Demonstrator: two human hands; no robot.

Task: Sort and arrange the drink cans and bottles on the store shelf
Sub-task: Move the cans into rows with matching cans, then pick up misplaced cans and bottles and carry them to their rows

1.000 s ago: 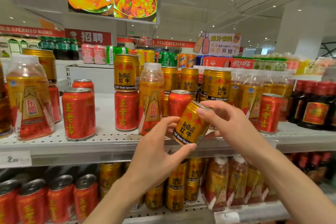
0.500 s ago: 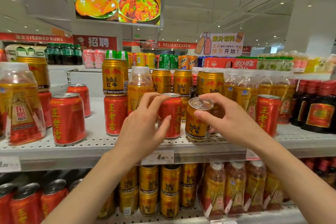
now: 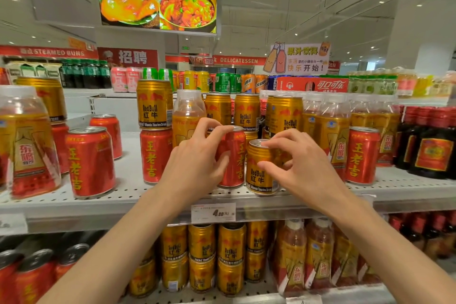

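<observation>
Your right hand [image 3: 299, 168] holds the gold Red Bull can [image 3: 260, 168]. Your thumb and fingers curl around its top part. The can stands upright on the near edge of the upper shelf [image 3: 148, 195], right above the price tag [image 3: 213, 212].

Your left hand [image 3: 197, 163] is wrapped around the red Wanglaoji can [image 3: 234, 158]. That can stands just to the left of the gold one, and the two cans touch or almost touch.

To the left, another gold Red Bull can [image 3: 154, 103] sits on top of a red can [image 3: 155, 155]. Farther left, one more red can [image 3: 90, 161] stands alone near the shelf edge, beside a big bottle with a gold and red label [image 3: 27, 145]. To the right stands a red can [image 3: 361, 155], with dark bottles [image 3: 434, 143] past it. On the lower shelf you can see a stack of gold cans [image 3: 217, 259].
</observation>
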